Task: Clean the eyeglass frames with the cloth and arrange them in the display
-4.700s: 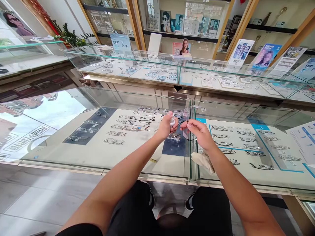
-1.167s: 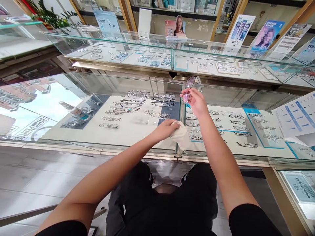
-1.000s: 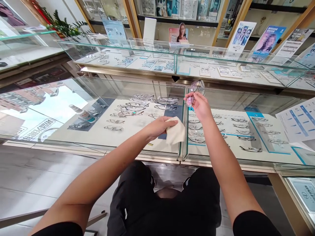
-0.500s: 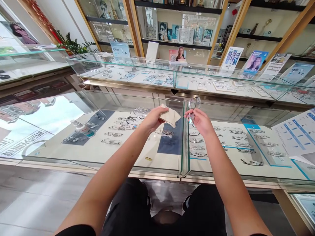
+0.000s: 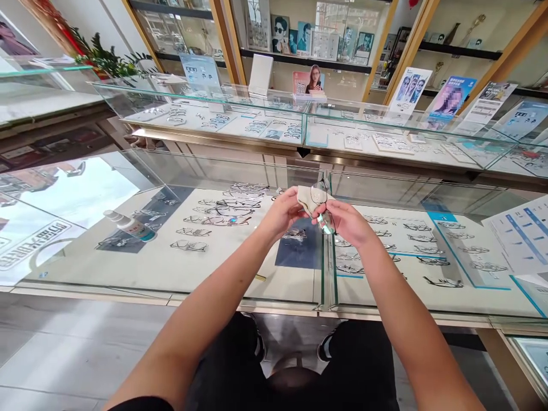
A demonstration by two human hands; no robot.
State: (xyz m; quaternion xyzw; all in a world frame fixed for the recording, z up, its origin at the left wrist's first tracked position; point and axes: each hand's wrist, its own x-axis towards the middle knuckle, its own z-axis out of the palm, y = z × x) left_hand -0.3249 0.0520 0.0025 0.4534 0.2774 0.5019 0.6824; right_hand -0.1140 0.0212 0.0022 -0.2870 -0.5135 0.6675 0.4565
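My left hand [image 5: 282, 214] is closed on a cream cleaning cloth [image 5: 305, 197]. The cloth lies against the upper lens of a pair of eyeglasses [image 5: 326, 224]. My right hand [image 5: 347, 220] pinches these thin-framed glasses near their middle, with one lens above the fingers and one below. Both hands meet above the glass display counter [image 5: 231, 279], close to the seam between its two sections. Part of the upper lens is behind the cloth, and some fingertips are hidden.
A white spray bottle [image 5: 131, 225] stands on the counter at the left. Rows of eyeglasses [image 5: 231, 220] show under the glass. At the right edge is a printed white card [image 5: 524, 234]. Another glass showcase [image 5: 274, 120] runs across behind, with brochures [image 5: 410, 91] on top.
My left hand has moved right with the cloth and brought it against the glasses. The right hand has come slightly lower with the glasses. The view has tipped slightly downward.
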